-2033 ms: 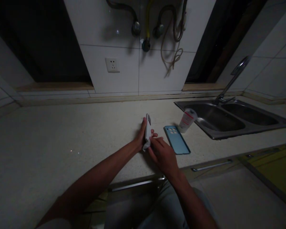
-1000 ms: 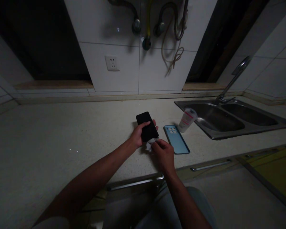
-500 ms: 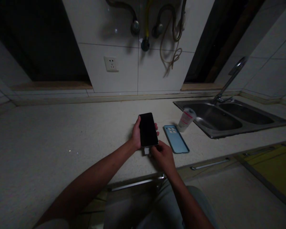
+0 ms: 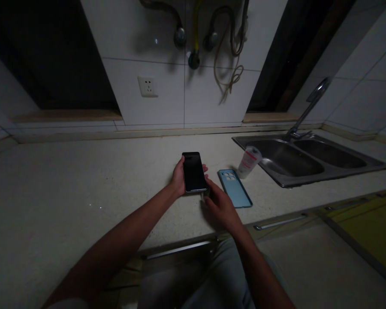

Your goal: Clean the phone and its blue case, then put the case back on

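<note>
Plastic cup (image 4: 247,162) beside sink (image 4: 309,159)

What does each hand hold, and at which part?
The left hand grips the phone by its long sides, screen up. The right hand is at its near end; whether it holds something cannot be told.

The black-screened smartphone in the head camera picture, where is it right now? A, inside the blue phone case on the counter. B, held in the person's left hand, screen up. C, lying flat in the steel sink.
B: the left hand grips the black-screened smartphone above the pale speckled counter, while the blue phone case lies apart.
</note>
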Action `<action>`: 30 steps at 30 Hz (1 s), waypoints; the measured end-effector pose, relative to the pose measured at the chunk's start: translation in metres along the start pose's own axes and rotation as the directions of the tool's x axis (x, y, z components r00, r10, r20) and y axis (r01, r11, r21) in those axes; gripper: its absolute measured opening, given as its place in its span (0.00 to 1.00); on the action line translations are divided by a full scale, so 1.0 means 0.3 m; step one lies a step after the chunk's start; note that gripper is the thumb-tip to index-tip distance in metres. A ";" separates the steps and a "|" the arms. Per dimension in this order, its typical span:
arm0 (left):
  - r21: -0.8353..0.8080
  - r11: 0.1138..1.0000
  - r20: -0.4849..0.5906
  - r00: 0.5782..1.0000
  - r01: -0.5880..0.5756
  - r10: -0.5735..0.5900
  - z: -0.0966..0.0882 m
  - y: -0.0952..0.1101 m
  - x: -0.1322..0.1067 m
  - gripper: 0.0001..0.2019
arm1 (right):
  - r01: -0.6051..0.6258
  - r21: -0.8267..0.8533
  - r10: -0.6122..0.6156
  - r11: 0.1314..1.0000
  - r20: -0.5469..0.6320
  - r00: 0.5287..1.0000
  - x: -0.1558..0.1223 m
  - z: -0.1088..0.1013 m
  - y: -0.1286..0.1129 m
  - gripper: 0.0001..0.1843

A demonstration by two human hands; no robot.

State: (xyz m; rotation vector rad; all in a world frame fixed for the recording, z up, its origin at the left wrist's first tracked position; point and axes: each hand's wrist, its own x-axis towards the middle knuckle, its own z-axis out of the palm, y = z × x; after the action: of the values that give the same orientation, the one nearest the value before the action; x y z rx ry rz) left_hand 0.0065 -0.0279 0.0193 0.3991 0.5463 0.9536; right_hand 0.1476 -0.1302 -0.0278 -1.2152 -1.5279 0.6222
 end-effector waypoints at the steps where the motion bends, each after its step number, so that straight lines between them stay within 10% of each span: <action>1: 0.000 1.000 -0.007 1.000 -0.011 0.011 -0.001 0.005 0.001 0.31 | 0.017 -0.025 -0.017 1.000 -0.020 1.000 -0.003 -0.003 0.000 0.29; 6: -0.008 0.999 -0.024 0.999 -0.049 0.049 -0.009 0.025 0.012 0.30 | -0.093 -0.012 0.088 0.996 -0.232 0.969 0.008 -0.009 -0.001 0.23; 15: 0.037 0.993 0.043 0.993 -0.114 0.112 -0.003 0.036 -0.005 0.27 | -0.179 0.335 0.170 0.925 0.057 0.984 0.052 0.075 -0.004 0.25; 20: 0.067 0.998 0.071 0.997 -0.011 0.006 -0.010 0.030 0.001 0.27 | -0.172 0.346 0.244 0.922 -0.175 0.954 0.012 -0.004 -0.004 0.28; 26: 0.053 0.992 0.025 0.993 0.113 -0.115 0.015 -0.045 -0.010 0.22 | -0.190 -0.136 0.091 0.972 -0.531 0.843 -0.028 -0.234 -0.016 0.22; 30: 0.097 0.982 -0.003 0.987 0.160 -0.160 0.033 -0.102 -0.031 0.15 | -0.324 -0.545 0.072 0.773 -0.433 0.898 -0.005 -0.336 0.045 0.23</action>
State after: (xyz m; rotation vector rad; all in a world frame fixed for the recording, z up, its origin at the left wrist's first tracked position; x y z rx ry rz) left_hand 0.0281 -0.0526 0.0130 0.4378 0.6130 0.7733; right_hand 0.2459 -0.1465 -0.0071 -1.8899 -1.2861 -0.0225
